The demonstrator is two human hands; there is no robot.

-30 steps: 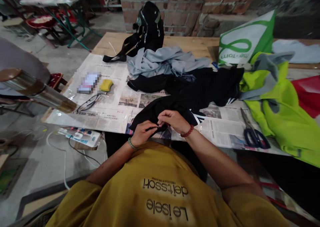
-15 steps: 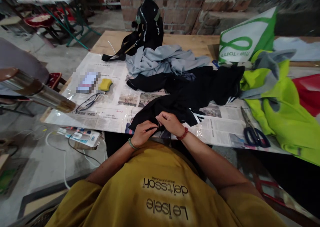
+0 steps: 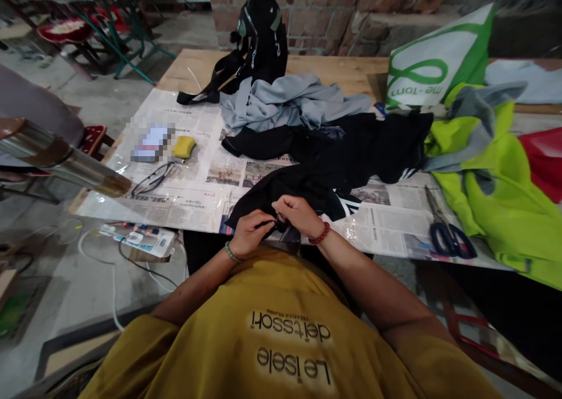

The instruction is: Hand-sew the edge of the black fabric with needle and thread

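Note:
My left hand (image 3: 251, 234), with a green bead bracelet at its wrist, is closed in a pinch on the near edge of a black garment with white stripes (image 3: 302, 179). Close beside it, my right hand (image 3: 299, 216), wearing a red bead bracelet, is closed too. Its thumb and finger pinch a thin needle-like thing (image 3: 276, 218), too small to make out fully. The garment stretches from my hands across the newspaper-covered table. Behind it lies a crumpled grey garment (image 3: 290, 103).
Scissors (image 3: 448, 229) lie right, beside a yellow-green garment (image 3: 492, 182) and a white-green bag (image 3: 432, 65). On the left are glasses (image 3: 153, 178), a yellow sponge (image 3: 184, 147), a blurred phone-like thing (image 3: 151, 142) and a metal tube (image 3: 65, 153). A black backpack (image 3: 263, 36) stands behind.
The view has shifted very slightly. Both hands keep their pinches at the black garment's edge, with only a tiny movement of the fingers.

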